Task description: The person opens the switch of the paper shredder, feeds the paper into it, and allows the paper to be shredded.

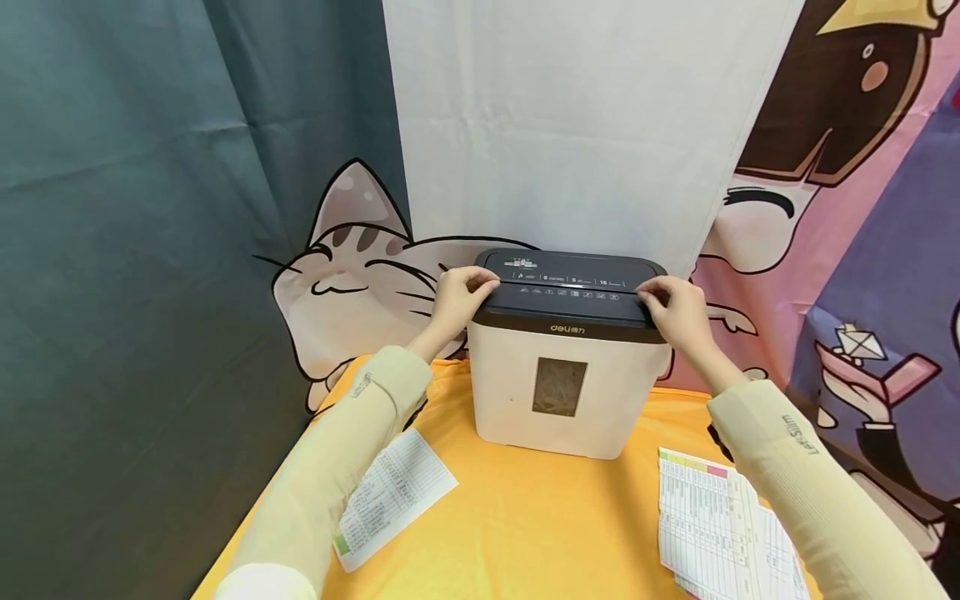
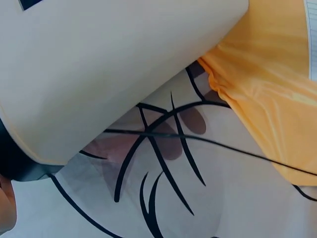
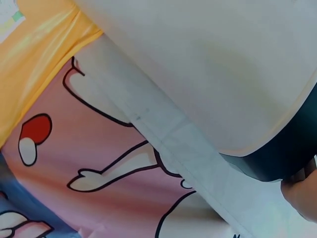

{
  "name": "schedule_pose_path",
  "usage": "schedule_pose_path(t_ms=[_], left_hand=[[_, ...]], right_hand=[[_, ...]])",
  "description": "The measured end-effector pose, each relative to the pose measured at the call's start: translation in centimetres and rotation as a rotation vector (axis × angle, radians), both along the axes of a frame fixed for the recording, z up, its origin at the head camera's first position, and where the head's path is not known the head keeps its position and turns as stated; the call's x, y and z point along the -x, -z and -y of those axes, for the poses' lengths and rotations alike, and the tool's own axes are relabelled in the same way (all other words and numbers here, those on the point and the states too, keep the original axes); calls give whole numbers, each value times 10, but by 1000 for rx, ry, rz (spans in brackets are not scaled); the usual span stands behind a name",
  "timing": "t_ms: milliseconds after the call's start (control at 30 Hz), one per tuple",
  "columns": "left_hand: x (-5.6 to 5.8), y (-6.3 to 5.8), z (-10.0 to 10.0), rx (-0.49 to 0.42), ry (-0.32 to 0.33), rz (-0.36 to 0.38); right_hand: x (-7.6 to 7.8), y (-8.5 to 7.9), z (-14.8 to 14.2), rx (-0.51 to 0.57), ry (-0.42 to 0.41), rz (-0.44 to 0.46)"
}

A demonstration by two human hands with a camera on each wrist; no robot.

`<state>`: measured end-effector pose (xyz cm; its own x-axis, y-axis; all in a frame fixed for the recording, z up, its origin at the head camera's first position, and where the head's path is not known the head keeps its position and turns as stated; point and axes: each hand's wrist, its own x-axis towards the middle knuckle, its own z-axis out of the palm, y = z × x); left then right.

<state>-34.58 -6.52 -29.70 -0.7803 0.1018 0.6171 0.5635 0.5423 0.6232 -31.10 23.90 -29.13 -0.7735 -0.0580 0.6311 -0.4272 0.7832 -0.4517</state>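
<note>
A white paper shredder (image 1: 495, 392) with a dark top (image 1: 585, 265) stands upright on the yellow cloth, its small window facing me. My left hand (image 1: 459, 298) is at the left end of the top slot, thumb and fingertips brought together. At the right end, my right hand (image 1: 677, 312) pinches in the same way. Between the fingertips runs a thin pale line, looking like a sheet of paper (image 1: 566, 285) seen edge-on in the slot. Both wrist views show only part of a hand, the left (image 2: 6, 208) and the right (image 3: 302, 196), beside the dark top.
A printed sheet (image 1: 397, 496) lies on the yellow cloth (image 1: 525, 533) by my left forearm. Several printed sheets (image 1: 705, 525) overlap at the right, partly under my right sleeve. Behind the shredder hangs a curtain (image 1: 585, 125) with cartoon figures. A thin dark cord (image 2: 223, 145) crosses the left wrist view.
</note>
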Motion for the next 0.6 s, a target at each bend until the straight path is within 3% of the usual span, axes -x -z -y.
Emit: schedule_pose_path(t_ms=[200,600], left_hand=[[-8,11,1,-102,71,-70],[-31,20,15,-84,88,-184]], right_hand=[[-7,2,-1,39,-12,-66],[-29,8,5,89,-113,-133]])
